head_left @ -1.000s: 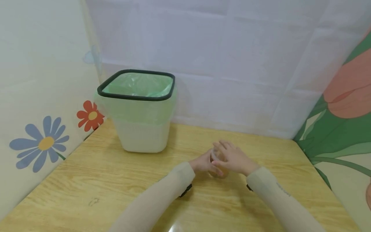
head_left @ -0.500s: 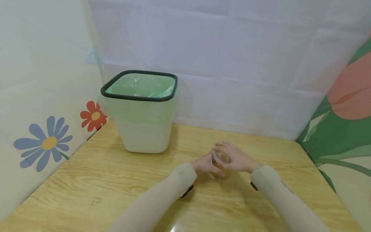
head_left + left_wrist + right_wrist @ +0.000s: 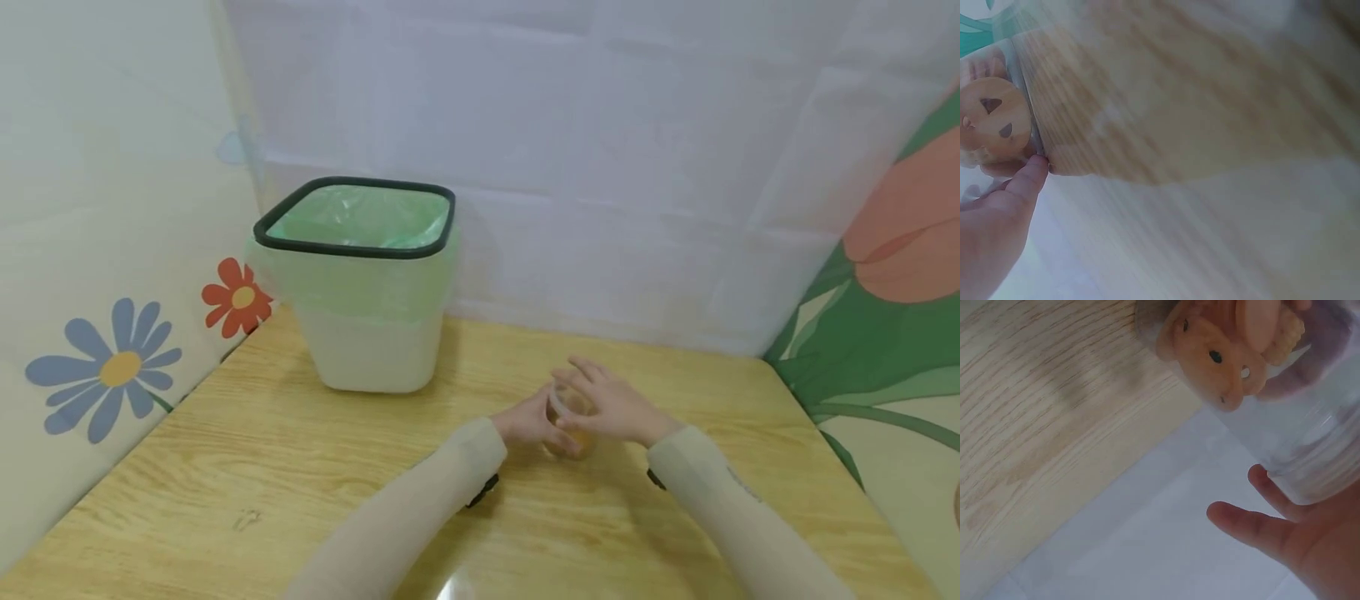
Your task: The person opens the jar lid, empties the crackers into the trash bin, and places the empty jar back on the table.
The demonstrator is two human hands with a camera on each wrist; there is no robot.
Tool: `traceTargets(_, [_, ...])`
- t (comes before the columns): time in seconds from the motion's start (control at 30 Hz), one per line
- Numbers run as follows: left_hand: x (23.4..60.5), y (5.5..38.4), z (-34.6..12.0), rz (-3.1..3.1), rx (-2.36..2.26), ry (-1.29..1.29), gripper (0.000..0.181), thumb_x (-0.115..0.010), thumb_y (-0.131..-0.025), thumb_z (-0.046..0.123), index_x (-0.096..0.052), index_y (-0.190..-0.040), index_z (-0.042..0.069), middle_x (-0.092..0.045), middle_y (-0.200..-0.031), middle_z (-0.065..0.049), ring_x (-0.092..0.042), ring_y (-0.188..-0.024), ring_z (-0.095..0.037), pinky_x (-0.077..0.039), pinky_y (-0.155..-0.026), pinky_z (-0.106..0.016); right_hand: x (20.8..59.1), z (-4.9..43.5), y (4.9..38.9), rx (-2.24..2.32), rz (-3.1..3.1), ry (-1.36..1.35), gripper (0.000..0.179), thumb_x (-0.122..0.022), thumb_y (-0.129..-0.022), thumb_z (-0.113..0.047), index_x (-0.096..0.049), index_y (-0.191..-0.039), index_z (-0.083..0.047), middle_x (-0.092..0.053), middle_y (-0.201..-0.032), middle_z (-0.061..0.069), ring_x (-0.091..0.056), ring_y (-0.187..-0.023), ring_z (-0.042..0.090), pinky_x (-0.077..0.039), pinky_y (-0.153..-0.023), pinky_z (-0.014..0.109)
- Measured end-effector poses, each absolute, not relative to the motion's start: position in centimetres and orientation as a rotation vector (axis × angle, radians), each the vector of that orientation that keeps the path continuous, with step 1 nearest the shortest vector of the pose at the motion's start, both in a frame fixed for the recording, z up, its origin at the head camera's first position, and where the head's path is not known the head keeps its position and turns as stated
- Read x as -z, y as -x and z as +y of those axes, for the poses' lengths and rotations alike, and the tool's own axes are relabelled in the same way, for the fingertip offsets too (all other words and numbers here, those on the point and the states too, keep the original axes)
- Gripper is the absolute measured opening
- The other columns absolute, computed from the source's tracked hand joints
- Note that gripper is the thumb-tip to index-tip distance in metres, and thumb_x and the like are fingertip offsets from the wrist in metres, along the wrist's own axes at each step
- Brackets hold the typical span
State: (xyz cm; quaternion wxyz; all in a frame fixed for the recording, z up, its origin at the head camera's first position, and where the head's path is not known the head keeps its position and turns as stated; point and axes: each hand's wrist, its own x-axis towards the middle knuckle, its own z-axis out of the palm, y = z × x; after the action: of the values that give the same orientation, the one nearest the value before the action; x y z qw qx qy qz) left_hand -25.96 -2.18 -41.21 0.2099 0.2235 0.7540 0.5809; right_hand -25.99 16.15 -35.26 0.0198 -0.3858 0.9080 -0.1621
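Note:
A clear plastic jar [image 3: 562, 450] stands tilted on the wooden table between my hands. Inside are several orange-tan molded pieces [image 3: 1210, 356] with small dark marks or holes like faces; one such piece [image 3: 997, 119] shows through the wall in the left wrist view. My left hand [image 3: 527, 418] grips the jar's side, a fingertip [image 3: 1037, 164] pressed at its edge. Over the jar's top, my right hand [image 3: 611, 408] spreads its fingers. Two of these fingers [image 3: 1247, 525] extend past the clear round end in the right wrist view; the right thumb is hidden there.
A square white bin [image 3: 375, 354] with a black rim and green liner stands at the back left of the wooden table [image 3: 360, 467]. A white cloth [image 3: 525, 150] hangs behind; flower-printed panels [image 3: 120, 367] flank both sides.
The right hand's fingers drew closer around the jar's top half a second ago; now they are lifted and spread. The left hand keeps its grip, and the jar has hardly moved.

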Motion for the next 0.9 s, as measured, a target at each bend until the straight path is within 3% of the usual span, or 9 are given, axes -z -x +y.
traceTargets(0.23, [40.79, 25.76, -2.21, 2.059, -1.649, -0.612, 0.101, -0.077, -0.081, 0.0, -0.011, -0.156, 0.014, -0.033, -0.152, -0.01, -0.035, -0.136, -0.026, -0.027, -0.112, -0.049, 35.23, 16.08, 26.07, 0.526, 2.8, 1.162, 0.073, -0.062, -0.093, -0.047, -0.036, -0.15, -0.01, -0.023, -0.155, 0.024, -0.025, -0.138, 0.047, -0.032, -0.098, 0.07])
traceTargets(0.53, [40.56, 25.63, -2.17, 2.047, -1.65, -0.584, 0.105, -0.077, -0.081, 0.002, -0.005, -0.157, 0.016, -0.013, -0.16, -0.008, -0.025, -0.141, -0.029, -0.02, -0.113, -0.053, 35.18, 16.28, 26.43, 0.64, 2.741, 1.264, 0.062, -0.065, -0.093, -0.03, -0.043, -0.145, -0.004, -0.032, -0.15, 0.025, -0.029, -0.135, 0.047, -0.031, -0.098, 0.071])
traceTargets(0.63, [40.57, 25.76, -2.25, 2.048, -1.649, -0.604, 0.101, -0.077, -0.081, 0.002, -0.011, -0.155, 0.017, -0.007, -0.162, -0.005, -0.025, -0.141, -0.028, -0.021, -0.113, -0.052, 35.22, 16.29, 26.61, 0.661, 2.735, 1.311, 0.059, -0.066, -0.092, -0.026, -0.045, -0.143, -0.004, -0.035, -0.148, 0.025, -0.031, -0.133, 0.047, -0.032, -0.097, 0.071])
traceTargets(0.8, [40.71, 25.88, -2.25, 2.087, -1.617, -0.618, 0.087, -0.079, -0.081, 0.006, -0.025, -0.148, 0.015, -0.003, -0.162, -0.002, -0.015, -0.144, -0.028, -0.016, -0.114, -0.055, 35.37, 16.34, 26.79, 0.681, 2.724, 1.356, 0.057, -0.066, -0.091, -0.028, -0.049, -0.141, -0.005, -0.038, -0.147, 0.023, -0.032, -0.133, 0.046, -0.031, -0.098, 0.071])
traceTargets(0.9, [40.54, 25.68, -2.18, 2.096, -1.604, -0.61, 0.089, -0.079, -0.081, 0.008, -0.023, -0.149, 0.013, -0.006, -0.162, -0.004, -0.013, -0.145, -0.028, -0.016, -0.114, -0.054, 35.4, 16.5, 26.82, 0.718, 2.704, 1.359, 0.057, -0.066, -0.091, -0.029, -0.05, -0.141, -0.005, -0.038, -0.148, 0.022, -0.032, -0.134, 0.046, -0.029, -0.099, 0.071])
